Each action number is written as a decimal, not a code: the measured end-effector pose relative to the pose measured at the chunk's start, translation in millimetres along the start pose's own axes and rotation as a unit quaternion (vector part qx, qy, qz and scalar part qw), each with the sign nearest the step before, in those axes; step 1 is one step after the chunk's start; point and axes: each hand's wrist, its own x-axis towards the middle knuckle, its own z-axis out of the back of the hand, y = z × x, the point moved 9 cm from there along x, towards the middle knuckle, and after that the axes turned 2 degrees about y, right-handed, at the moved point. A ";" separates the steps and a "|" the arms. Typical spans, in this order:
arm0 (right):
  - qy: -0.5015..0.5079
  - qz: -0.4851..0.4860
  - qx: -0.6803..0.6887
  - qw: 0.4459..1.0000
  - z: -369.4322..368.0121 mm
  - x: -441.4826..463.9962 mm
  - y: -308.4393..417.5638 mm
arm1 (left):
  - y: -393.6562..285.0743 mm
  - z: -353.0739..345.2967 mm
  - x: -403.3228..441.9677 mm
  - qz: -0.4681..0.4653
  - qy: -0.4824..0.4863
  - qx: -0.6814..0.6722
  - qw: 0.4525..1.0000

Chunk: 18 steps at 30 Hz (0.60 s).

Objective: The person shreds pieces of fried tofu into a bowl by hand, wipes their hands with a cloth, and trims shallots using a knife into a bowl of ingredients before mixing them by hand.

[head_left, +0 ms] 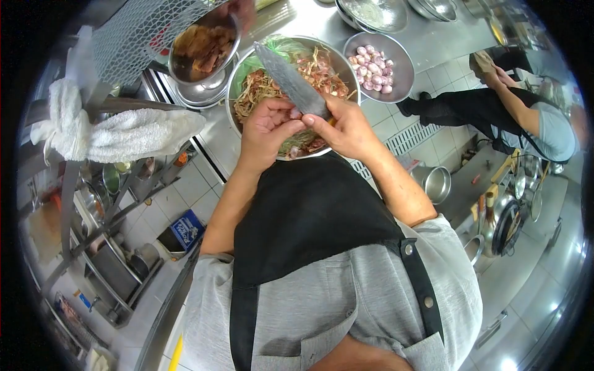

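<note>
Over a large metal bowl point(233, 102) of shallot skins and roots, my right hand point(346, 128) grips a wide knife point(288, 80), its blade pointing up and left. Beside it, my left hand point(270, 131) pinches a small shallot point(296, 114) between thumb and fingers, close to the blade. A green plastic bag point(281, 46) lies inside the bowl under part of the peelings. Just right of this bowl, a smaller grey bowl point(402, 60) holds several peeled pink shallots point(374, 69).
At the upper left, a metal bowl point(174, 69) of brown food sits near wire mesh point(139, 40). A white towel point(145, 133) hangs on a rack at left. Another person point(489, 105) in a black apron stands at right, near pots and a counter. More metal bowls point(378, 13) are at the top.
</note>
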 end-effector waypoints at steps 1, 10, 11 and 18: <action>0.004 -0.003 -0.006 1.000 -0.9 -0.8 -1.2 | -3.0 2.3 0.3 -0.012 -0.014 0.019 1.000; -0.032 -0.045 0.046 0.997 11.0 -5.8 -6.3 | -13.8 12.0 0.5 -0.007 -0.050 0.033 0.998; -0.032 -0.045 0.046 0.997 12.2 -5.4 -6.3 | -12.7 12.2 -0.1 -0.005 -0.046 0.039 0.998; 0.004 -0.034 0.071 0.997 5.4 2.2 7.2 | -16.7 -2.5 -1.1 0.006 0.035 -0.037 0.999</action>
